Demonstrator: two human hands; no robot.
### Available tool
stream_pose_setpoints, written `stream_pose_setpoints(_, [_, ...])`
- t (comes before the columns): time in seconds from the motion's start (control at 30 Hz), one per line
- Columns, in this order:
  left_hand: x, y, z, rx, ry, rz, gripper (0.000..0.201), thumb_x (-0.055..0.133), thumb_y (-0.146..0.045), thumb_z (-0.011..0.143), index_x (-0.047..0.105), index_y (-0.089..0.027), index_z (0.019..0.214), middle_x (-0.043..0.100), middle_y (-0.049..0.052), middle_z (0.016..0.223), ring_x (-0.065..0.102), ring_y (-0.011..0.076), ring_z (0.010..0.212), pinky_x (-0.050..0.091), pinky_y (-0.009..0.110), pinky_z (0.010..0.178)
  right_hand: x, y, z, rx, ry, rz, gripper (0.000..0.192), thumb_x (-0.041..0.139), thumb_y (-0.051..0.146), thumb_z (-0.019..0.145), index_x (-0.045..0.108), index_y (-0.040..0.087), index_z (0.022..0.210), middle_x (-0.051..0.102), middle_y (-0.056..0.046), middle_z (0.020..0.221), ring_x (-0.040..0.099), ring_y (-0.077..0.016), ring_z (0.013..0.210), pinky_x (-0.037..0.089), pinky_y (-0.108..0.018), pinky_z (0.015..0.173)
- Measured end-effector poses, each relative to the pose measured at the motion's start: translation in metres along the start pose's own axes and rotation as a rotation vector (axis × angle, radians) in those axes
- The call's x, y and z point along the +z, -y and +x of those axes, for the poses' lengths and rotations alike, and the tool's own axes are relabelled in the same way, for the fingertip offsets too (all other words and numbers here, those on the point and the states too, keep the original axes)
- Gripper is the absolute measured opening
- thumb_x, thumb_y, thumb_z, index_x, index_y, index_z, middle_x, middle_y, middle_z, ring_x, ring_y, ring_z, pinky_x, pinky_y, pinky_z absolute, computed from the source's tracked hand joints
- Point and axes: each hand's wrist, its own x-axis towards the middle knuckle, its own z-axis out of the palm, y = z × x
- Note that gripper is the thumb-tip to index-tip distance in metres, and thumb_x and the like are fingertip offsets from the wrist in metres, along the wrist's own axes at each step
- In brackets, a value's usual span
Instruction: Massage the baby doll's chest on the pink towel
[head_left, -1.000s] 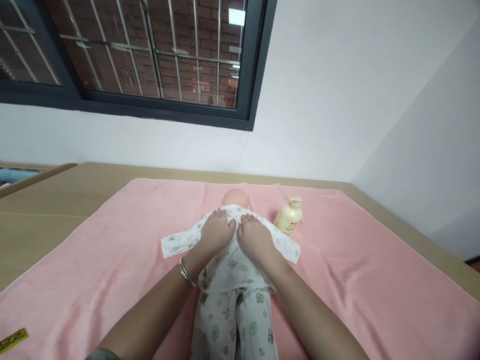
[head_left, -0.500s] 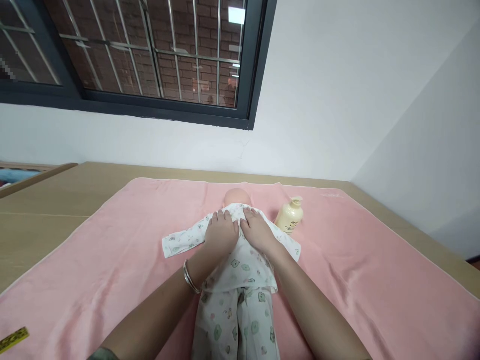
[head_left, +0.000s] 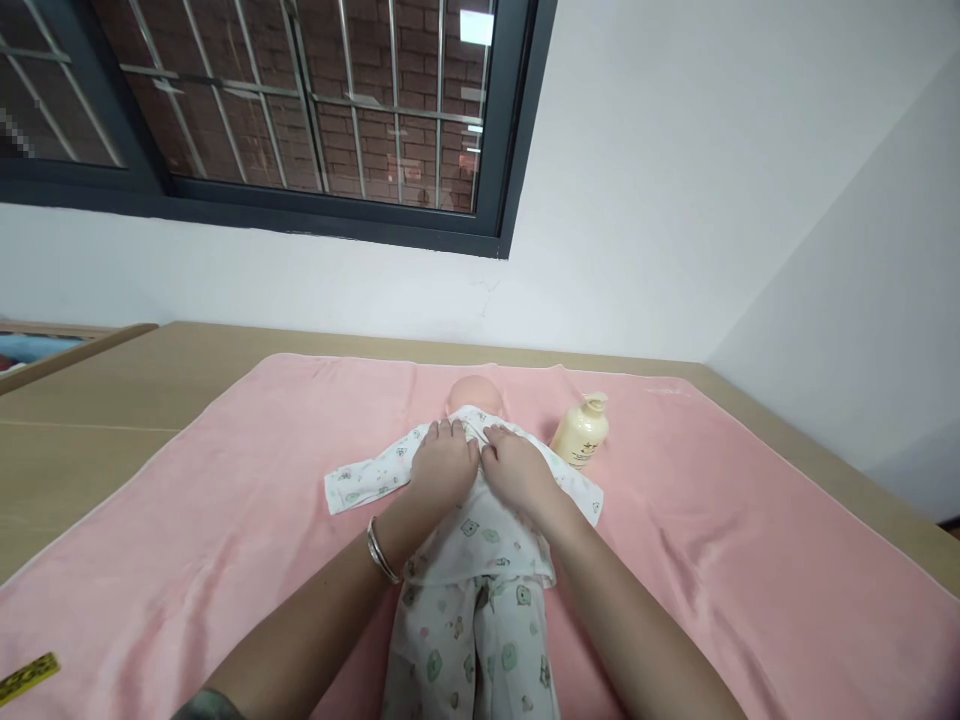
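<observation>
A doll lies on its body's length before me, its smooth pink head (head_left: 474,394) at the far end. It wears a white printed shirt (head_left: 480,540) and matching trousers (head_left: 514,640), with the sleeves spread to both sides. My left hand (head_left: 444,465) rests on the upper shirt, fingers bent into the cloth. Close beside it, my right hand (head_left: 517,468) has its fingers curled on the same cloth, which creases between the two hands. Both sets of fingertips are partly hidden. A pale yellow pump bottle (head_left: 581,432) stands to the right of the doll's shoulder.
A pink blanket (head_left: 247,480) with some wrinkles covers much of the wooden surface (head_left: 97,440). White wall (head_left: 630,200) and a dark-framed barred window (head_left: 337,215) rise behind. A yellow printed strip (head_left: 28,678) lies at the lower left.
My right hand's fingers have curled in from lying nearly flat, and my left fingers are bent a little more. The shirt near the collar is now creased. The bottle has not moved.
</observation>
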Motion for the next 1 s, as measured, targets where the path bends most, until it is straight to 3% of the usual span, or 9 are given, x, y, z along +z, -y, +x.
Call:
stream_pose_setpoints(0.17, [-0.003,-0.009,-0.006,0.048,0.048,0.068,0.044,0.041,-0.022,0.099,0.060,-0.001,0.133,0.061,0.028,0.137,0.054,0.0360,0.134,0.037,0.049,0.113,0.006,-0.019,0.014,-0.058,0.010,0.041,0.042,0.040,0.021,0.102,0.056,0.006,0.138,0.050,-0.018,0.149,0.041,-0.0251,0.142,0.030,-0.035,0.117])
stream_pose_setpoints(0.33, [-0.011,0.000,0.002,0.059,0.057,0.015,0.042,0.042,-0.022,0.099,0.064,0.000,0.125,0.065,0.026,0.130,0.059,0.0341,0.127,0.040,0.045,0.110,0.010,-0.006,0.006,-0.008,0.014,-0.066,0.051,0.036,0.021,0.105,0.045,-0.002,0.149,0.042,-0.022,0.154,0.035,-0.0299,0.146,0.024,-0.039,0.121])
stream_pose_setpoints(0.43, [-0.009,0.006,0.006,0.134,0.059,-0.001,0.039,0.040,-0.022,0.099,0.067,-0.003,0.120,0.068,0.024,0.125,0.061,0.0330,0.125,0.040,0.046,0.110,0.006,0.004,-0.002,0.004,0.021,-0.101,0.049,0.036,0.021,0.104,0.048,-0.001,0.147,0.046,-0.023,0.151,0.040,-0.0308,0.144,0.027,-0.039,0.120])
stream_pose_setpoints(0.6, [0.000,0.003,0.004,0.139,0.050,0.107,0.047,0.033,-0.022,0.100,0.060,0.000,0.132,0.061,0.028,0.136,0.054,0.0348,0.134,0.036,0.049,0.113,0.000,-0.001,0.001,-0.019,0.024,-0.015,0.045,0.039,0.020,0.102,0.055,0.005,0.142,0.051,-0.020,0.148,0.045,-0.0283,0.140,0.033,-0.037,0.116])
stream_pose_setpoints(0.8, [0.006,0.004,0.003,0.079,0.018,0.022,0.050,0.036,-0.026,0.100,0.054,0.004,0.136,0.059,0.030,0.138,0.053,0.0358,0.134,0.037,0.048,0.112,0.009,-0.020,0.015,-0.059,0.014,0.049,0.049,0.039,0.025,0.104,0.049,0.002,0.146,0.042,-0.020,0.155,0.034,-0.0267,0.147,0.026,-0.037,0.121])
stream_pose_setpoints(1.0, [0.015,0.010,0.005,0.066,-0.037,0.018,0.046,0.034,-0.026,0.100,0.054,-0.005,0.136,0.062,0.024,0.136,0.052,0.0325,0.134,0.039,0.047,0.110,0.016,-0.020,0.016,-0.048,-0.001,0.005,0.051,0.039,0.026,0.104,0.046,0.001,0.148,0.041,-0.020,0.155,0.032,-0.0283,0.148,0.024,-0.039,0.122])
